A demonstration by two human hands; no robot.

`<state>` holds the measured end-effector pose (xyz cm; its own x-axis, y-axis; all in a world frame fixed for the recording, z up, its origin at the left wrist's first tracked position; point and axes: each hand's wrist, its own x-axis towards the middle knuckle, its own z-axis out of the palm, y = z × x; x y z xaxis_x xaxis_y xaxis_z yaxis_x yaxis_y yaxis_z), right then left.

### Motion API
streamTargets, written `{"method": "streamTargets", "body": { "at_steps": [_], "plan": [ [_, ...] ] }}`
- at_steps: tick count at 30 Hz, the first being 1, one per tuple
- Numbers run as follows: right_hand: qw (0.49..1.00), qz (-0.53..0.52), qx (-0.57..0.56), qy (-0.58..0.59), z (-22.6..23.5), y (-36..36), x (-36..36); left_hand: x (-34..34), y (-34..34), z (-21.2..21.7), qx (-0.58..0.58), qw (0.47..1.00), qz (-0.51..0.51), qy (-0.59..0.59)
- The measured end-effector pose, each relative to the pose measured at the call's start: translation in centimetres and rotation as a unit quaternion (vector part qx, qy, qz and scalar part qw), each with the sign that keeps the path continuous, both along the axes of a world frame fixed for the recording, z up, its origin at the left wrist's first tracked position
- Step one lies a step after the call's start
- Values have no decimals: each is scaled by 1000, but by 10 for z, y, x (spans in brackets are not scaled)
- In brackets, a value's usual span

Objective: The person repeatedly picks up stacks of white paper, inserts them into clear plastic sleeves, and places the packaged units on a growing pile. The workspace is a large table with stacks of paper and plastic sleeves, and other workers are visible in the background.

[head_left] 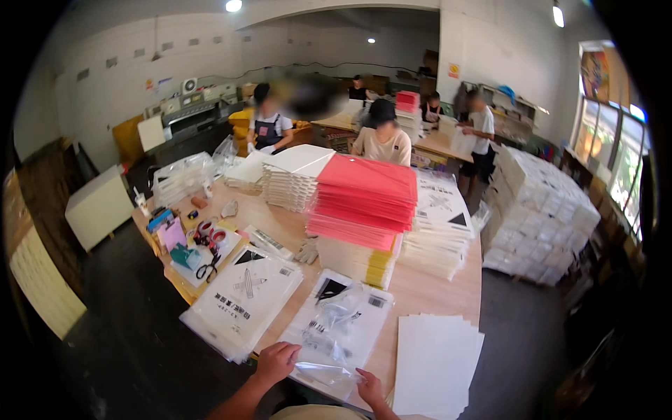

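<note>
My left hand (278,361) is closed, its fingertips pinching the near left corner of a clear plastic bag (325,371). The near right part of the same bag is between the thumb and fingers of my right hand (370,386). Under the shiny, wrinkled film lies a white printed sheet (297,323) with a black corner and a barcode. A pile of bagged printed packs (245,297) lies to the left of it. Beside my right hand is a stack of blank white sheets (434,360), slightly fanned.
A tall stack of red and pink sheets (364,192) stands mid-table, with white stacks (437,238) around it. Scissors (208,267), tape rolls (206,227) and a glove (306,250) lie left. Co-workers (381,136) are beyond. A wrapped pallet load (535,210) stands right.
</note>
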<state>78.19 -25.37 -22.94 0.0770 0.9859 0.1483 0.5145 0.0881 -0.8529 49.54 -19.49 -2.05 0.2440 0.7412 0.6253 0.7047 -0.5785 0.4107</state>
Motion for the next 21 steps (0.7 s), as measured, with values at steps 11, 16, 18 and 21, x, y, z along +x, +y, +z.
{"method": "streamTargets", "body": {
  "at_steps": [11,16,18,21],
  "plan": [
    [990,62,51,-115,13,18,-22,31,30,-16,18,994,-81,75],
    [982,58,76,-164,34,6,-28,27,23,-41,-27,992,-93,80],
    [979,69,81,-173,52,11,-34,32,20,-42,-40,990,-112,76],
    [973,46,116,-194,93,23,-48,46,24,-42,-35,988,-132,77]
  ]
}}
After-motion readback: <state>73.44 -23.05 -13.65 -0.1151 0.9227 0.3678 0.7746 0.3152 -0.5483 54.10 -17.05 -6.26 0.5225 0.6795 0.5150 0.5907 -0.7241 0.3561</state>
